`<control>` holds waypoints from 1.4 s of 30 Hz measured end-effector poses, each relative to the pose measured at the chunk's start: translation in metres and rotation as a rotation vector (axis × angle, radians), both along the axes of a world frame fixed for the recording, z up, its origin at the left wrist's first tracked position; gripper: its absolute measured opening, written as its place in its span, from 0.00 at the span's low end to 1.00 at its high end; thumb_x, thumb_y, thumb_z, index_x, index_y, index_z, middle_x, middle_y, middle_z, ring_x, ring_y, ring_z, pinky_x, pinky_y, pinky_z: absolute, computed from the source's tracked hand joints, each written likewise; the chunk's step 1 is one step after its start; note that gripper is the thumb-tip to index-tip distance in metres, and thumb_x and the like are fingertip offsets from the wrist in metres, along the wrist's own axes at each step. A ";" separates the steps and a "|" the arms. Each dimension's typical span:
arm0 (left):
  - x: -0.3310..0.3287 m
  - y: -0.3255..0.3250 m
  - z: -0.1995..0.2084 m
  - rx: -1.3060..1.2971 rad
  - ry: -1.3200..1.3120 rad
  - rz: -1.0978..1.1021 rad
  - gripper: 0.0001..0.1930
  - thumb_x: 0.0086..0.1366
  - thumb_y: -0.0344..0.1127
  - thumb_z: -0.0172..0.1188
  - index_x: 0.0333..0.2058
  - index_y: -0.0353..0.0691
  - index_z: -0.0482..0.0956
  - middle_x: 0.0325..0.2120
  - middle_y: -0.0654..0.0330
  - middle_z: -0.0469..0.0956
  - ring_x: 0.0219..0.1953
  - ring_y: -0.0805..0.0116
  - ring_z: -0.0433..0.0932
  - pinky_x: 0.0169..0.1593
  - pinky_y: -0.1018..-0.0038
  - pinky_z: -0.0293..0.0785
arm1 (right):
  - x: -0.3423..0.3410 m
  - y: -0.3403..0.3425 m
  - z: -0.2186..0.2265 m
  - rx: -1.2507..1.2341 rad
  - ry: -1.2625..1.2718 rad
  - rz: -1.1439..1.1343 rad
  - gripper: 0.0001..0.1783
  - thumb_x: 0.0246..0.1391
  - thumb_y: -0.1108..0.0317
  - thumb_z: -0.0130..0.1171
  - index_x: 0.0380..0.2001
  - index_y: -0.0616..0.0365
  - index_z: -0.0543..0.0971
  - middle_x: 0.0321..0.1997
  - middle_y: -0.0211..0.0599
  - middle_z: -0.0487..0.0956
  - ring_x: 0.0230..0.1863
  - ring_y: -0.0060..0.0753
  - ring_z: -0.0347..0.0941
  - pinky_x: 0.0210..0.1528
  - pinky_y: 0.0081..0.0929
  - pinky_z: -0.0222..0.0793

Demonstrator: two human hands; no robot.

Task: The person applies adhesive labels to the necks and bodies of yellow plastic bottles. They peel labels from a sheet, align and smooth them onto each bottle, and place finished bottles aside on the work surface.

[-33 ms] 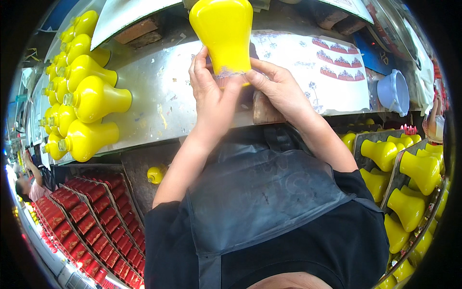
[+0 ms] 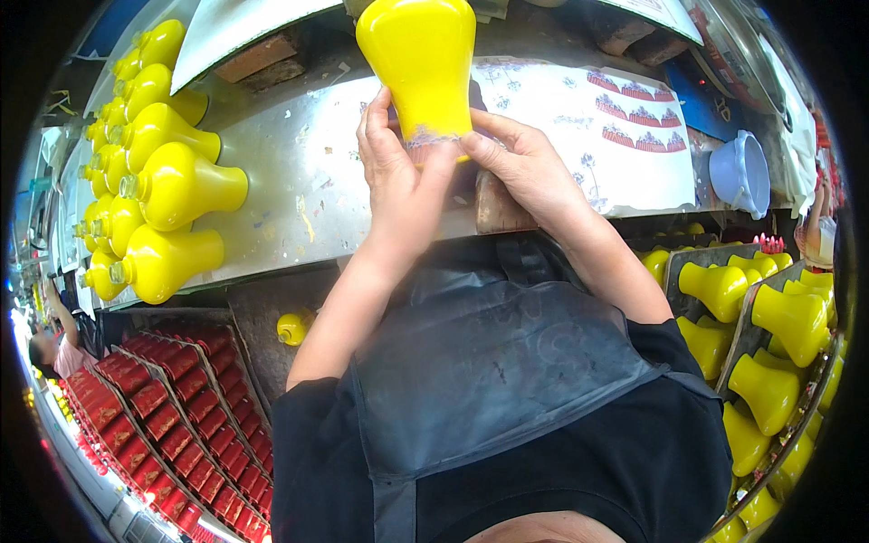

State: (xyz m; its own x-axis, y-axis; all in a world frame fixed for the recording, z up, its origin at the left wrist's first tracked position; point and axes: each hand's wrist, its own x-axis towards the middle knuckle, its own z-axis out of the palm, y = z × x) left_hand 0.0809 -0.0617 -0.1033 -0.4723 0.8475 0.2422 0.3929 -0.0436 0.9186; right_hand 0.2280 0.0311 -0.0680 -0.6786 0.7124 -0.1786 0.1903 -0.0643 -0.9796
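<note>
A glossy yellow bottle (image 2: 416, 63) is in both my hands above the table, its wide shoulder pointing away and its narrower foot toward me. Round the foot runs a decal band (image 2: 433, 138) in purple and reddish tones. My left hand (image 2: 398, 172) is closed on the left of the foot, the thumb lying over the band. On the other side my right hand (image 2: 520, 158) grips the foot, with its thumb pressed at the band's right end. The bottle's far end reaches the picture's top edge, and its neck is out of sight.
Several yellow bottles (image 2: 186, 185) with clear necks lie at the left of the metal table (image 2: 281, 204). Right of my hands are a printed decal sheet (image 2: 634, 118) and a pale blue bucket (image 2: 740, 172). Racks hold red pieces (image 2: 172, 407) lower left and yellow bottles (image 2: 765, 389) lower right.
</note>
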 end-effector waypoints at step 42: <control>-0.005 -0.003 0.006 0.106 -0.475 -0.100 0.42 0.65 0.40 0.64 0.70 0.36 0.50 0.62 0.51 0.62 0.62 0.61 0.65 0.65 0.64 0.65 | 0.000 -0.001 0.004 0.023 -0.008 0.013 0.29 0.65 0.56 0.59 0.63 0.64 0.74 0.54 0.52 0.83 0.56 0.40 0.80 0.60 0.34 0.72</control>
State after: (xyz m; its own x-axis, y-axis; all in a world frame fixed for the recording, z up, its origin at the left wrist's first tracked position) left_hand 0.0764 -0.0652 -0.0977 -0.4695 0.8764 0.1075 -0.0790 -0.1629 0.9835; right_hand 0.2276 0.0304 -0.0636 -0.6865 0.7076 -0.1676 0.1990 -0.0389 -0.9792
